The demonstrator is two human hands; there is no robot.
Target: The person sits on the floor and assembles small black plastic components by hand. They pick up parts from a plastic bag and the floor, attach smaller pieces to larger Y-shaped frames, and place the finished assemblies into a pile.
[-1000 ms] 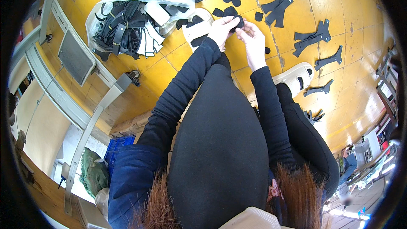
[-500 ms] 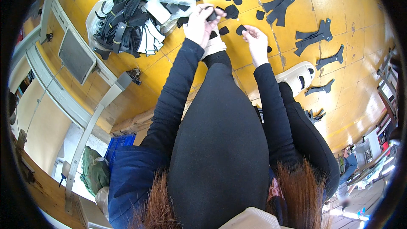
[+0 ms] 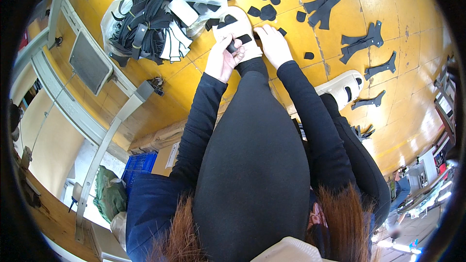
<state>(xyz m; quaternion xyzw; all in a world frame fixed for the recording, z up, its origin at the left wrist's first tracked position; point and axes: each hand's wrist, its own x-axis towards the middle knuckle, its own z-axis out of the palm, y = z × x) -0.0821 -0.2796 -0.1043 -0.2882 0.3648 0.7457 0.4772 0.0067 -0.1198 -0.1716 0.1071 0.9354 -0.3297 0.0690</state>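
Note:
My left hand (image 3: 223, 61) is closed with a small black rounded piece (image 3: 231, 46) pinched between thumb and fingers, just over the strap of a beige slipper (image 3: 239, 29) on my foot. To the right of that slipper, my right hand (image 3: 273, 46) reaches low to the floor with its fingers bent. A dark edge shows under its fingertips, but what they grip is mostly hidden. Another black piece (image 3: 282, 31) shows beside its knuckles. Several similar black pieces (image 3: 268, 12) lie on the yellow tiles beyond, and one (image 3: 211, 23) lies left of the slipper.
A clear plastic bag (image 3: 112, 24) of black and white strips stands at the left. Dark forked pieces (image 3: 363, 39) lie in a row on the right. My other beige slipper (image 3: 342, 89) is beside them. A grey metal frame with a pedal (image 3: 90, 62) stands far left.
My left hand has come down and nearer to me, still with a black piece. My right hand has moved left toward the slipper. The piece it held is no longer plainly visible in its fingers.

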